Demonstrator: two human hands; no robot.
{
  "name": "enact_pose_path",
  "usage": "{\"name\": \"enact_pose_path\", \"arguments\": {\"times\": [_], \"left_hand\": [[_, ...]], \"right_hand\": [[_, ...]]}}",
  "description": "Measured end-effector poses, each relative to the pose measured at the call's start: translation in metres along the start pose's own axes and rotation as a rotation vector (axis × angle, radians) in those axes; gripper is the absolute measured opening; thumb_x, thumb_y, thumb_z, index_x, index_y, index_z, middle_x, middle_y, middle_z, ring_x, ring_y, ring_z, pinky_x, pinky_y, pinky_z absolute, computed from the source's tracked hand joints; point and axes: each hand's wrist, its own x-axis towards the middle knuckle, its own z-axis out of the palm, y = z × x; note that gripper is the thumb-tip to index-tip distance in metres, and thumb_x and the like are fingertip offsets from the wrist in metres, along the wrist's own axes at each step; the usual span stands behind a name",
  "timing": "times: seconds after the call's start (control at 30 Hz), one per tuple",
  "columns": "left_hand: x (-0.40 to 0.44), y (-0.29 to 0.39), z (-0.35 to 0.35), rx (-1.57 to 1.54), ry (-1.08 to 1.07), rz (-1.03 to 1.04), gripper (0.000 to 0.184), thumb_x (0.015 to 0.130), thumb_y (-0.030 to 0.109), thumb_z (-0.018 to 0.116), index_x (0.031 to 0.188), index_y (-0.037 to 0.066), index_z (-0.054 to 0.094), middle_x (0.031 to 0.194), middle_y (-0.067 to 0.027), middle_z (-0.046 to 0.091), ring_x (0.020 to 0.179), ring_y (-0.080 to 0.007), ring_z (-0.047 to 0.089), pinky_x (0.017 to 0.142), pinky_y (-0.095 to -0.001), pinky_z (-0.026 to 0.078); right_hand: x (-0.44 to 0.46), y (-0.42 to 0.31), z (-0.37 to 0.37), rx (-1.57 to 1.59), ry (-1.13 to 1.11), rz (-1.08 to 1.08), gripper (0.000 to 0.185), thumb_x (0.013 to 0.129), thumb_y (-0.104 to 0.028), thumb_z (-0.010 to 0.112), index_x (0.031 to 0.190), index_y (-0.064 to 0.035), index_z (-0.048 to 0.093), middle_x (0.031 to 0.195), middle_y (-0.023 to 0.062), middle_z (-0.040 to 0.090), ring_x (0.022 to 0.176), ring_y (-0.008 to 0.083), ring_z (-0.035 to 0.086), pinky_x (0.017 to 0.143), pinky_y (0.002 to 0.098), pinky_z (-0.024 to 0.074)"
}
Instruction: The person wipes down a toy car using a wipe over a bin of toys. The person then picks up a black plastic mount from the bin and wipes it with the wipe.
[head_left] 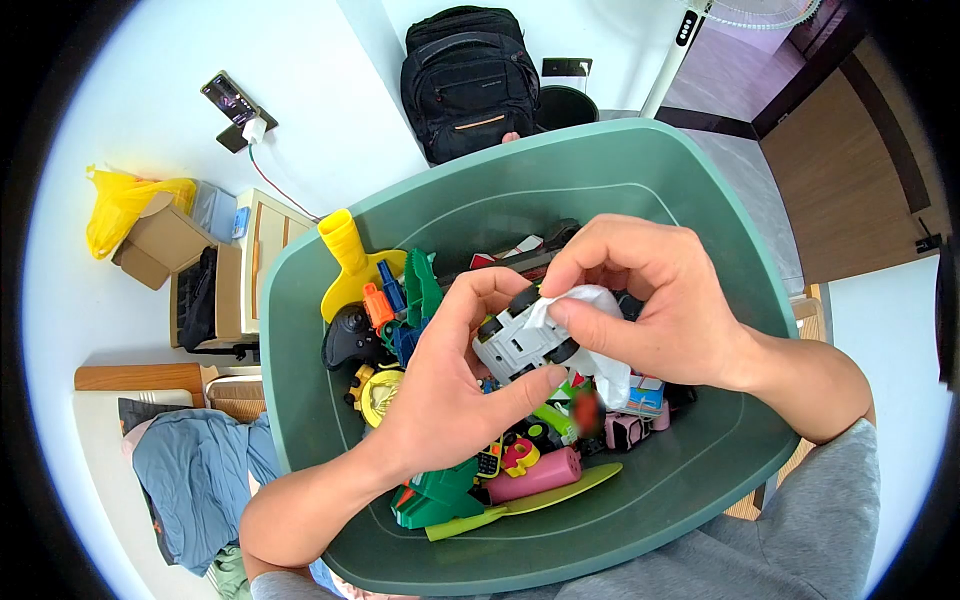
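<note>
My left hand (450, 385) is closed around a small toy car (520, 343), its grey underside and black wheels turned up toward me. My right hand (650, 300) pinches a white cloth or tissue (607, 372) against the car's end; part of the cloth hangs below the fingers. Both hands are over a large green tub (700, 165) of toys. Near my left hand lie a black game controller (352, 338), a yellow shovel-like toy (345, 250) and an orange piece (377, 304). A pink cylinder (535, 477) and a yellow-green paddle-shaped toy (565, 492) lie toward the tub's near side.
Beyond the tub are a black backpack (470, 85), a black bin (566, 107) and a fan pole (672, 65). A cardboard box (165, 240), a yellow bag (125, 205) and blue-grey clothing (195, 480) are at the left. A wooden door (850, 170) stands at the right.
</note>
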Motion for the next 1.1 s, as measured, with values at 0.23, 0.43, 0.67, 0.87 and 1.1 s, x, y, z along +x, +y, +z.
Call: {"name": "enact_pose_path", "arguments": {"times": [0.23, 0.43, 0.67, 0.87, 1.1], "left_hand": [[0.0012, -0.0035, -0.0003, 0.007, -0.01, 0.051, 0.063, 0.08, 0.004, 0.078, 0.131, 0.003, 0.039, 0.122, -0.0078, 0.049, 0.114, -0.0141, 0.051, 0.097, -0.0306, 0.045], [0.0015, -0.0028, 0.0031, -0.08, 0.069, 0.049, 0.057, 0.081, 0.006, 0.076, 0.127, 0.004, 0.042, 0.113, -0.0061, 0.051, 0.105, -0.0125, 0.052, 0.087, -0.0282, 0.048], [0.0011, -0.0009, -0.0004, 0.006, -0.001, 0.038, 0.064, 0.08, 0.004, 0.078, 0.13, 0.002, 0.039, 0.122, -0.0077, 0.049, 0.113, -0.014, 0.051, 0.095, -0.0291, 0.046], [0.0013, -0.002, 0.0015, -0.016, 0.045, 0.036, 0.061, 0.08, 0.006, 0.077, 0.128, 0.004, 0.041, 0.116, -0.0065, 0.051, 0.107, -0.0126, 0.052, 0.088, -0.0275, 0.047], [0.0007, -0.0023, 0.0018, 0.04, 0.039, 0.048, 0.058, 0.079, 0.009, 0.077, 0.126, 0.005, 0.043, 0.111, -0.0055, 0.053, 0.102, -0.0111, 0.053, 0.08, -0.0252, 0.048]], "right_hand": [[0.0001, 0.0, -0.0008, -0.009, -0.01, -0.003, 0.012, 0.081, -0.003, 0.068, 0.092, 0.0006, 0.067, 0.084, 0.0048, 0.066, 0.074, 0.0074, 0.061, 0.064, 0.0227, 0.0501], [0.0006, 0.0, -0.0007, -0.012, -0.019, -0.012, 0.012, 0.08, -0.002, 0.068, 0.091, 0.0004, 0.067, 0.083, 0.0046, 0.066, 0.073, 0.0074, 0.061, 0.064, 0.0227, 0.0494], [0.0003, 0.0001, -0.0008, -0.01, -0.016, -0.007, 0.012, 0.08, -0.002, 0.068, 0.091, -0.0001, 0.067, 0.082, 0.0041, 0.066, 0.073, 0.007, 0.061, 0.063, 0.0225, 0.049], [0.0004, -0.0001, -0.0007, -0.013, -0.024, -0.011, 0.011, 0.08, -0.002, 0.068, 0.091, -0.0001, 0.067, 0.082, 0.0042, 0.066, 0.072, 0.0069, 0.06, 0.062, 0.0223, 0.0488], [0.0006, 0.0006, -0.0009, -0.029, -0.017, -0.019, 0.011, 0.08, -0.002, 0.067, 0.091, 0.0002, 0.067, 0.082, 0.0046, 0.066, 0.072, 0.0073, 0.061, 0.063, 0.0229, 0.0501]]}}
